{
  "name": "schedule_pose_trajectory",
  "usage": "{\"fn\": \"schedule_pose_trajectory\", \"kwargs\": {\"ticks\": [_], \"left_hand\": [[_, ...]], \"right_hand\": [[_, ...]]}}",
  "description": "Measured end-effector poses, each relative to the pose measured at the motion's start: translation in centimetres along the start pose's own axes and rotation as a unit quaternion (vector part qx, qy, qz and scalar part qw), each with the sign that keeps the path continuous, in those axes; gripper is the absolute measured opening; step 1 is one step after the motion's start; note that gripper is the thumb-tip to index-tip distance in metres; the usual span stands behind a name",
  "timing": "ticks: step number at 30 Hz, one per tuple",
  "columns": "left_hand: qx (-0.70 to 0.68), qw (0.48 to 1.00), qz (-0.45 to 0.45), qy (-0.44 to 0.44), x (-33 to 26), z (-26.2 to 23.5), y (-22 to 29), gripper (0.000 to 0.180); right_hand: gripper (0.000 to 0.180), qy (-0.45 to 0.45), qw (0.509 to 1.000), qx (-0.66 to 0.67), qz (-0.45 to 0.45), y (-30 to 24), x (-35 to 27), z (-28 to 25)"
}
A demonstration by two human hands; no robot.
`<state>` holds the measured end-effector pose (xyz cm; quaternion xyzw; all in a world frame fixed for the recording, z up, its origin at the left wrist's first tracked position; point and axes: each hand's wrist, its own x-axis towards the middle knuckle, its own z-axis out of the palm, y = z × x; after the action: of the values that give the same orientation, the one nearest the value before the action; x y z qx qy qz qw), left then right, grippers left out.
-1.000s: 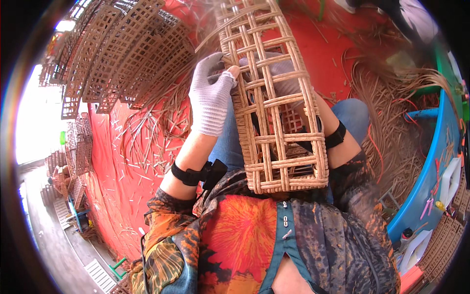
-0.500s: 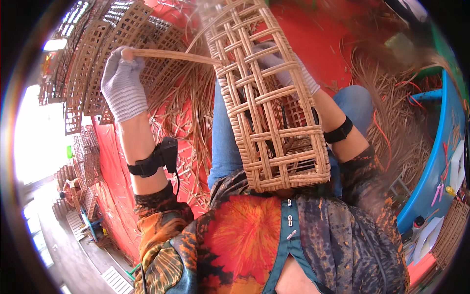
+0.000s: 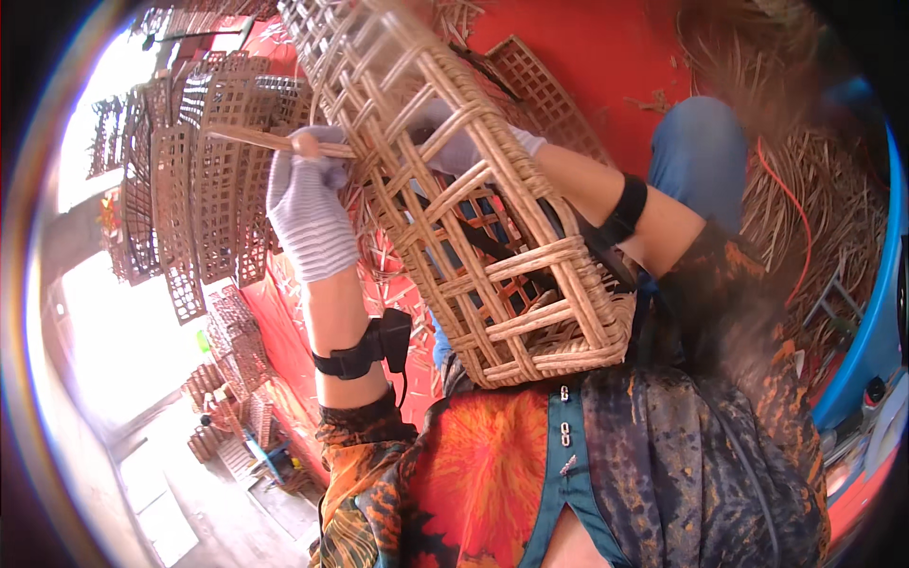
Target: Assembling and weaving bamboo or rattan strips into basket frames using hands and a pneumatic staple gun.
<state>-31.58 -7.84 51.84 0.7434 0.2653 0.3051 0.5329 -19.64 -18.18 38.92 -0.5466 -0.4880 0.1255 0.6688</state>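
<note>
A long wicker basket (image 3: 530, 256) of brown woven strands, with an open lattice of square gaps, leans across my lap, its near end against my shirt. My left hand (image 3: 311, 194), in a striped pale glove with a bare fingertip showing, pinches a flat wicker strand (image 3: 248, 137) beside the basket's left edge. The strand runs into the weave there. My right hand (image 3: 453, 142), gloved too, reaches behind the lattice. It is partly hidden, and its fingers are blurred behind the strands, so its grip does not show.
Several woven lattice panels (image 3: 204, 170) are stacked at the far left. One more panel (image 3: 540, 80) lies on the red sheet (image 3: 606, 47) beyond the basket. Loose strands (image 3: 786, 227) are heaped at the right, near a blue tub's rim (image 3: 876, 312). An orange cord (image 3: 795, 189) crosses them.
The basket has tilted, its far end swinging to the left. My left hand has come in close to the basket's edge, with the strand's free end now pointing left. The view has shifted.
</note>
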Motion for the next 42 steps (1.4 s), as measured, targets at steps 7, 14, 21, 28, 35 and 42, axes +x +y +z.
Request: {"fn": "schedule_pose_trajectory", "kwargs": {"ticks": [7,14,21,28,35,42], "left_hand": [[-0.245,0.958,-0.147,-0.019,2.3,-1.9,-1.2,0.014],[-0.301,0.934,-0.145,-0.126,2.9,-4.8,-0.3,0.017],[-0.259,0.962,-0.069,-0.053,1.7,-3.6,2.0,0.017],[-0.270,0.960,-0.009,-0.069,0.7,-2.4,3.9,0.015],[-0.274,0.944,-0.183,-0.018,2.0,-3.6,6.6,0.020],[-0.331,0.930,-0.148,-0.061,2.0,-3.9,5.9,0.020]], "right_hand": [[0.025,-0.075,0.983,0.025,0.163,-0.3,-0.1,-1.5],[0.024,-0.016,0.985,0.139,0.100,-2.0,0.7,2.0],[0.024,-0.022,0.977,0.177,0.116,-3.0,1.0,3.6],[0.026,-0.010,0.966,0.223,0.131,-2.8,0.6,5.8],[0.028,0.030,0.938,0.299,0.173,-1.5,-0.1,7.4],[0.036,0.035,0.579,0.685,0.441,0.9,0.6,7.4]]}}
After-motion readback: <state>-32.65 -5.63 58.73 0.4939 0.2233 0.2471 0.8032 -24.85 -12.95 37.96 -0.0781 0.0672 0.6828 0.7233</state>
